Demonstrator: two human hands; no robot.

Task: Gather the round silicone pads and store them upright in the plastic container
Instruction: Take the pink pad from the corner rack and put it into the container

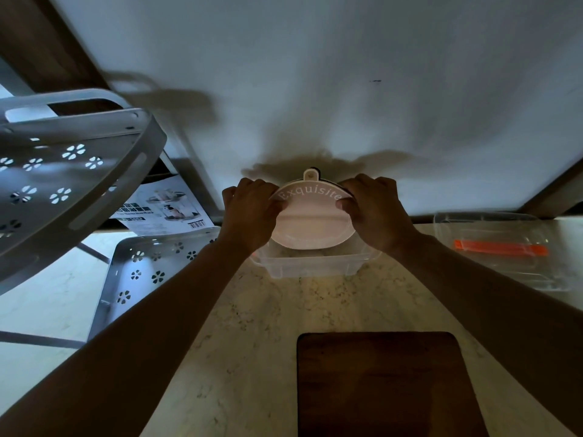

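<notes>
Two hands hold a round pink silicone pad between them. The left hand grips the pad's left edge, and the right hand grips its right edge. Fingers curl over the rim on both sides. The pad stands upright, with a small tab with a hole at the top. White letters curve along its upper part and read "Exquisite". A dark edge peeks out behind the pad near the top, so there may be another pad behind it, but it is hard to tell.

The bottom of the pad dips into a clear plastic container that sits on the desk, close to the white wall. The desk looks like pale marble.

On the right lies a clear lid with an orange strip on it, well apart from the container. Near the bottom edge lies a dark brown board. On the left stands a grey metal rack with flower-shaped holes cut in it. Beside the rack leans a printed paper sheet with pictures and a barcode
</notes>
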